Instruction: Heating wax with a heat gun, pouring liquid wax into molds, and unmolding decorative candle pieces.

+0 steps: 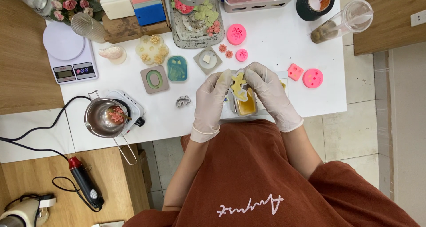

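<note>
At frame centre, the gloved left hand (210, 103) and right hand (270, 96) each pinch a clear mould (238, 85) with yellow filling in their grip above the white bench (275, 40); wooden surfaces and pale floor tiles (350, 138) surround it.

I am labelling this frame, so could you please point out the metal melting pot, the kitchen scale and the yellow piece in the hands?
metal melting pot (98, 120): head view, bare inner wall.
kitchen scale (63, 41): head view, round white platform.
yellow piece (238, 81): head view, its middle.

Kitchen scale (70, 53), melting pot (103, 118), pink moulds (313, 77)
</note>
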